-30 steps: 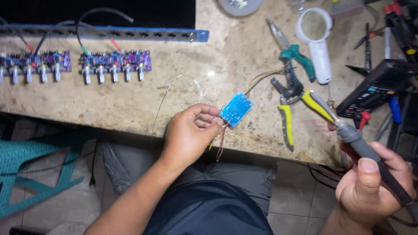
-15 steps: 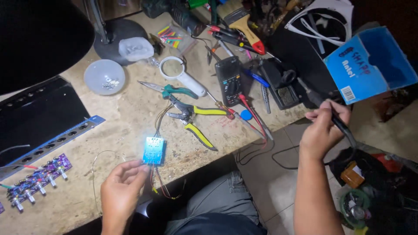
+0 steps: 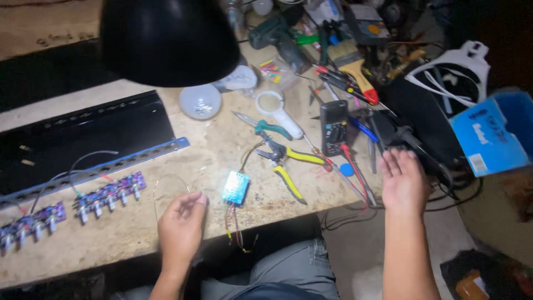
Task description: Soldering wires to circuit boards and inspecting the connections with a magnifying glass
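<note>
Beige stone-look counter, speckled, worn front edge. Black lamp shade overhead at top, throwing bright light on counter middle; surroundings dim. Dark panel with blue perforated rail lying at left. Clutter of tools at counter's far right. Grey tiled floor below right, black cables trailing. Blue cardboard box at right edge.

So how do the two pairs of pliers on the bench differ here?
The yellow-handled pliers lie nearer the bench edge, handles spread wide; the green-handled pliers lie farther back, beside the magnifier, handles closer together with long thin jaws. Both rest flat on the bench, untouched by either hand.
</note>
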